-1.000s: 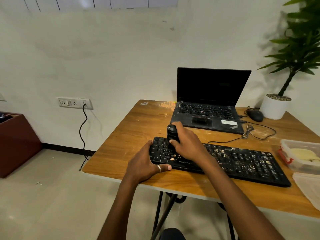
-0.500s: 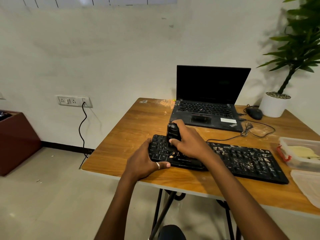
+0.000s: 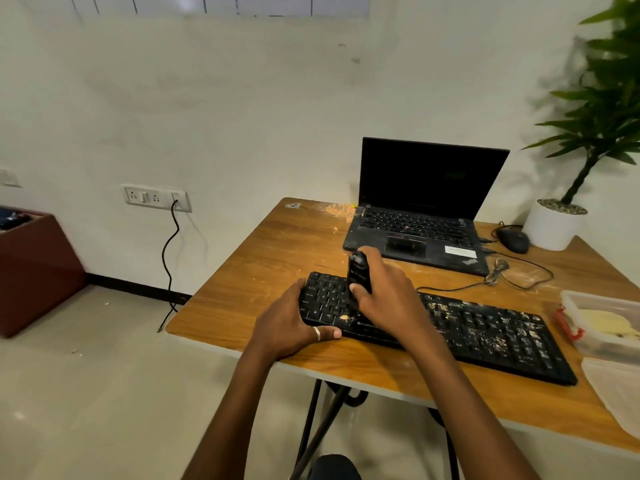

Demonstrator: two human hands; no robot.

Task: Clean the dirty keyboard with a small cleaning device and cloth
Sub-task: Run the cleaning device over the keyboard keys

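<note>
Keyboard point(image 3: 478, 334), one, crumb-strewn, lies along the counter's point(image 3: 270, 265) near edge. Both hands are clamped: left hand point(image 3: 291, 323) grips its left end, right hand point(image 3: 388, 299) clasps one black device point(image 3: 358, 275) on the keys. One clear box point(image 3: 595, 299) holds something pale, possibly cloth.

Wooden table point(image 3: 263, 271) before you. At far edge: open laptop point(image 3: 426, 202), screen dark, facing you. Right of laptop: black mouse point(image 3: 513, 240); black cable point(image 3: 496, 271) looped on tabletop nearby. Far right corner: white pot point(image 3: 550, 233) with green plant point(image 3: 609, 109). Right edge: clear plastic box point(image 3: 609, 301) with red clip; clear lid point(image 3: 620, 393) just nearer you. Pale crumbs point(image 3: 337, 211) near far left corner. Wall to your left: socket plate point(image 3: 156, 197), black cord point(image 3: 177, 223) hanging to floor. Brown bin point(image 3: 34, 271) further left, on floor.
</note>
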